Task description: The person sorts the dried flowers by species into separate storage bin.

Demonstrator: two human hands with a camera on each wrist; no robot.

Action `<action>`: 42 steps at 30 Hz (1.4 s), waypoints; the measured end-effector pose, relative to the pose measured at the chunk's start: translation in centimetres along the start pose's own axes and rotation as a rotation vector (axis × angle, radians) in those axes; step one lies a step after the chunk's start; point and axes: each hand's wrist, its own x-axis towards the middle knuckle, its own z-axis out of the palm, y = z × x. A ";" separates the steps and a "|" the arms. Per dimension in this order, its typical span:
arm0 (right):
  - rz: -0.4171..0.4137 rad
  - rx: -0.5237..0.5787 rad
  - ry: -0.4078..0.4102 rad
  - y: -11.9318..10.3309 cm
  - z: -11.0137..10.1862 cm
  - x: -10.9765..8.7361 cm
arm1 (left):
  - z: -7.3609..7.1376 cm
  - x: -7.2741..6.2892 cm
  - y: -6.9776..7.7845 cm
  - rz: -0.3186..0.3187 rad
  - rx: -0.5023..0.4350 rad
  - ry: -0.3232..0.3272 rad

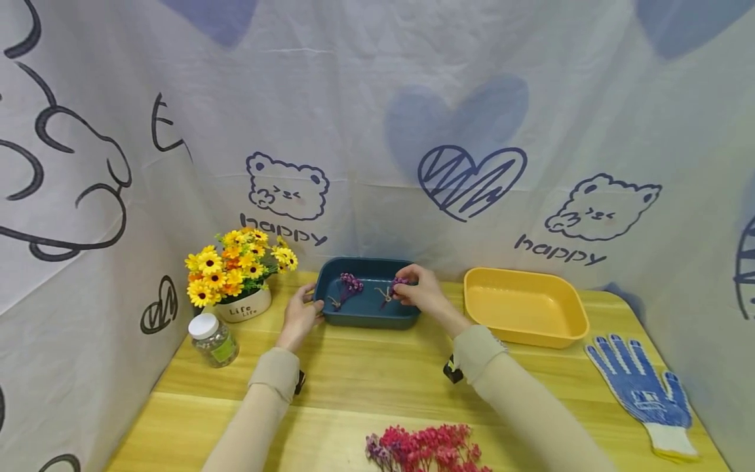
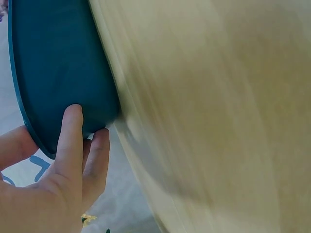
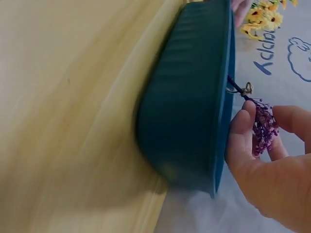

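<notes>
A dark teal tray (image 1: 368,321) sits on the table near the curtain. My left hand (image 1: 299,318) holds its left end; in the left wrist view one finger is at the rim and other fingertips press the outer wall (image 2: 58,58). Over the tray's right part, my right hand (image 1: 426,292) pinches a small purple dried-flower bunch (image 3: 265,127), its stem tied with twine (image 3: 248,89) and pointing into the tray. A similar purple bunch (image 1: 351,282) lies inside, toward the left.
To the right stands a yellow tray (image 1: 525,335), with a blue-and-white glove (image 1: 643,387) beyond it. Pink and purple dried flowers (image 1: 433,446) lie at the near edge. On the left are a pot of yellow flowers (image 1: 244,307) and a white-lidded jar (image 1: 215,342).
</notes>
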 end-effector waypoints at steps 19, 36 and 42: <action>0.060 -0.201 -0.031 0.6 4.3 1.4 | -0.1 -0.1 0.0 0.006 0.004 0.026; 0.040 -0.107 -0.091 0.5 3.7 2.3 | 0.4 -0.3 -0.6 -0.004 -0.019 0.017; -0.037 -0.130 -0.116 -1.1 2.4 1.0 | 0.1 -0.4 -0.3 0.007 -0.024 0.017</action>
